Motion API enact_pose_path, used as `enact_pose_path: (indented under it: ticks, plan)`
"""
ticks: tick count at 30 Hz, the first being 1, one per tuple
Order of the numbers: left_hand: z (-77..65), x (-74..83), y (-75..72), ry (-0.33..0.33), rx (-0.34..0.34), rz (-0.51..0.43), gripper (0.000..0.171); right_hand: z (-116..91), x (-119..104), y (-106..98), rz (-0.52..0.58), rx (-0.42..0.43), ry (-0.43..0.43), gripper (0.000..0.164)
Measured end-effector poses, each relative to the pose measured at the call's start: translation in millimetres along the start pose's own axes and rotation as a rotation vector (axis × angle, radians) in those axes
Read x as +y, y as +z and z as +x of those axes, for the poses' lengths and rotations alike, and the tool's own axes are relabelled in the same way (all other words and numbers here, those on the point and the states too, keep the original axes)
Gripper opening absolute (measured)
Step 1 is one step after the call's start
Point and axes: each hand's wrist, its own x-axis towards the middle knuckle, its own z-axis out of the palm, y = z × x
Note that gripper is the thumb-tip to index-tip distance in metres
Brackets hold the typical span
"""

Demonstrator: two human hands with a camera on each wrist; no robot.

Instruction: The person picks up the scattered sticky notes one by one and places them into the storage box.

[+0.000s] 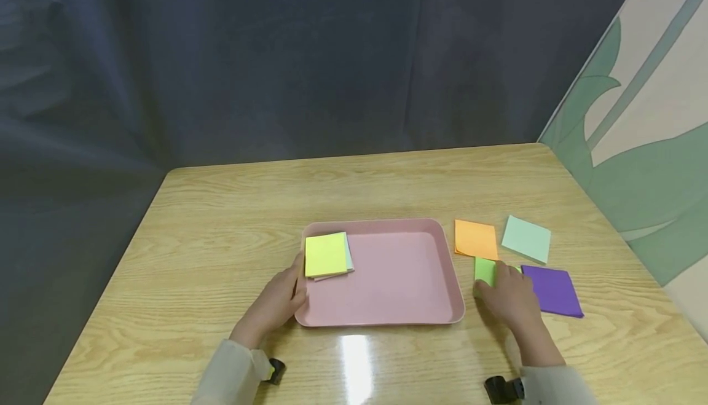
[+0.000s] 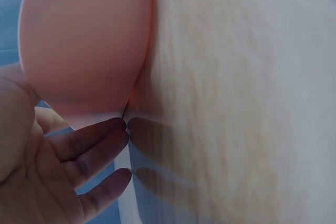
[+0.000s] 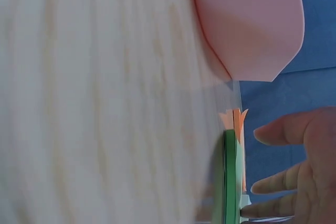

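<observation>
In the head view my left hand rests against the left side of a pink tray. The left wrist view shows its fingers fairly straight, low by the tray wall. Inside the tray, at the left, lies a yellow sticky note pad over paler ones. My right hand is over a green sticky note pad right of the tray, partly covering it. In the right wrist view the thumb and fingers are spread apart, close above the green pad.
Around the green pad are an orange pad, a mint pad and a purple pad. A dark curtain hangs behind the wooden table. To the right is a wall painted with leaves.
</observation>
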Motion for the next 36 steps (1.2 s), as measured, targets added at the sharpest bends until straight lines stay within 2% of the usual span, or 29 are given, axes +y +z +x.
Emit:
enact_pose_path:
  ticks: [4,10,17,24,36]
  plan:
    - [0.2,-0.3,0.2,-0.001,0.002,-0.004,0.071,2,1,-3,-0.007,-0.055,0.041,0.073]
    - [0.8,0.1,-0.4,-0.005,0.003,0.009,0.07,6,4,-4,-0.033,-0.093,0.121,0.09]
    - [0.0,-0.1,-0.3,-0.034,-0.014,-0.042,0.07,11,1,-6,-0.026,-0.135,0.224,0.103]
    - [-0.8,0.1,0.0,-0.039,-0.006,-0.035,0.07,14,1,-6,-0.06,-0.151,0.207,0.105]
    - [-0.7,-0.6,0.2,-0.025,0.007,-0.028,0.069,13,-1,-6,-0.048,-0.133,0.174,0.091]
